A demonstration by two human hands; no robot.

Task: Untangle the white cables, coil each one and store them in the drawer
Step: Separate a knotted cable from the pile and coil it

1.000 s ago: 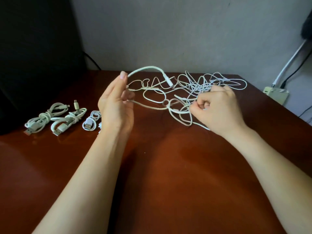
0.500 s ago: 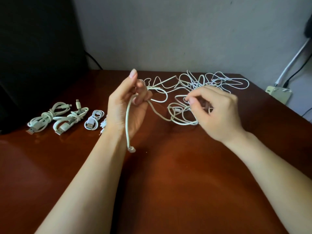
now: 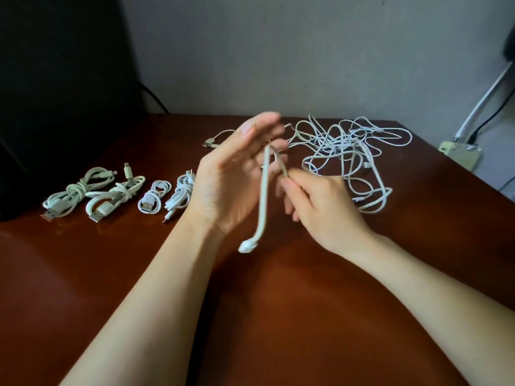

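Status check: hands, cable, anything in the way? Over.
Left hand flat, cable draped over it. Right hand pinches that cable. Tangle behind; four coiled cables lie left.

Dim light, soft sheen on glossy reddish-brown wooden table (image 3: 278, 307), upper left black with shadow, motion blur on left hand (image 3: 231, 179) and thin white cable (image 3: 263, 196)

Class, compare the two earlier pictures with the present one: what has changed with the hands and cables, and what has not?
The right hand left the tangle, moved toward the left hand and now pinches the white cable beside it. The cable's free end, first arched upward, swung down beside the left wrist, and the left fingers straightened. The four coiled cables stayed in their row on the table.
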